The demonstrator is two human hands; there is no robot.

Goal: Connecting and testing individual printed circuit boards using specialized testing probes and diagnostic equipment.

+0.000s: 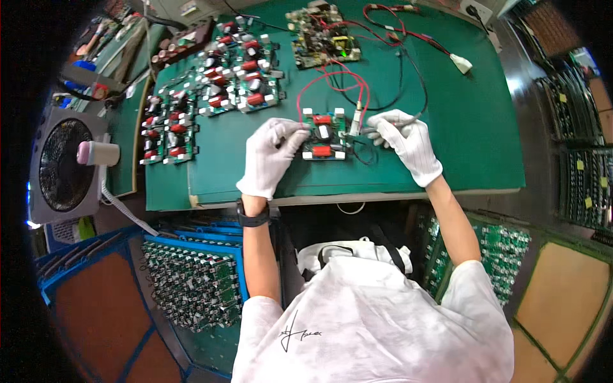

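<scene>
The small circuit board [324, 133] lies flat on the green mat [472, 127], near the front edge of the mat and directly in front of the person. It is green, with two red parts and white blocks at its corners. The left hand [273, 155], in a white glove, rests on the left edge of the board and its fingers close on this edge, so it holds the board in place. The right hand [403, 136], also in a white glove, is at the right side of the board. Its fingers are closed around a thin probe [365, 129], whose tip is at the right edge of the board. Red wires [332, 78] rise in loops from the board and go toward a bigger circuit board [323, 37] at the far side of the mat, where one small green light shines. Black wires [418, 76] run beside them.

To the left on the mat stand many similar boards [214, 83] in rows, close together. A grey fan [64, 165] stands left of the table. Below the table edge, on the person's left, a blue tray [191, 281] is full of more boards.
</scene>
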